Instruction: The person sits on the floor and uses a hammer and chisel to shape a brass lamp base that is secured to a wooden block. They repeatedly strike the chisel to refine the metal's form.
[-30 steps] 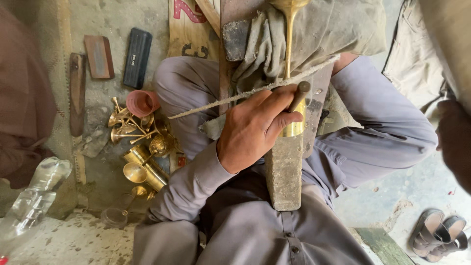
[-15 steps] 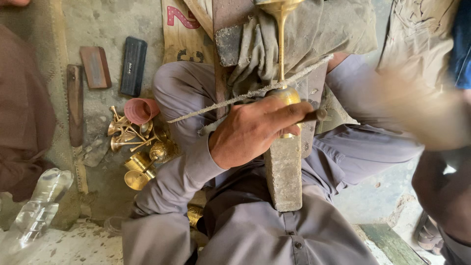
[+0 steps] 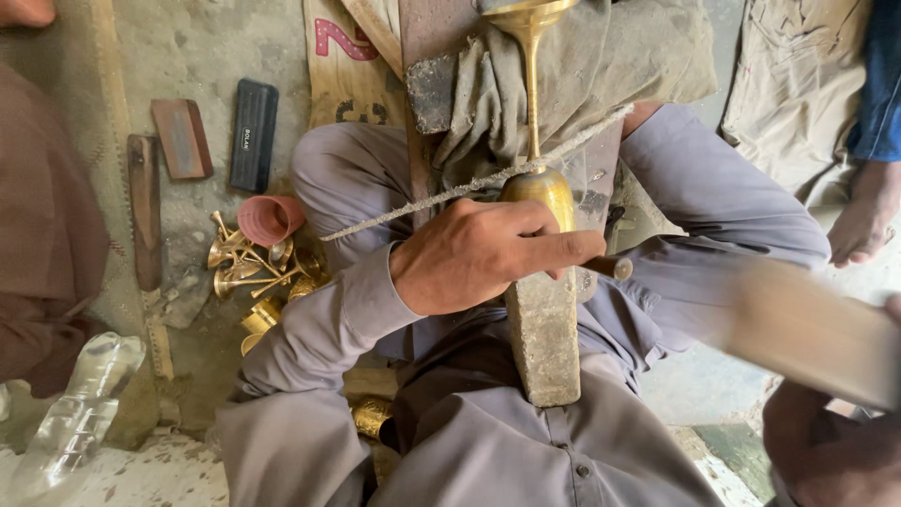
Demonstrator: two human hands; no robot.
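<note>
I sit cross-legged with a stone-topped wooden block (image 3: pixel 544 329) between my knees. My left hand (image 3: pixel 479 253) is closed around the bulb of a tall brass goblet (image 3: pixel 531 103) that lies along the block, its cup end pointing away from me over a grey cloth (image 3: pixel 488 103). A dark peg end (image 3: pixel 612 268) sticks out past my forefinger. A long rough file (image 3: pixel 441 195) crosses the goblet's stem at a slant. My right hand (image 3: pixel 648 117) grips the file's far end; only a bit of skin shows beyond the grey sleeve.
Several brass goblet parts (image 3: pixel 258 272) and a pink cup (image 3: pixel 267 218) lie by my left knee. Beyond them are a black case (image 3: pixel 253 136), a brown block (image 3: pixel 181 139) and a wooden tool (image 3: pixel 144 211). Another person's foot (image 3: pixel 863 225) and a blurred tan object (image 3: pixel 807 329) are at right.
A blurred tan object has come in from the right and dropped lower. The file has slid along the goblet's stem. My left hand has stayed on the goblet.
</note>
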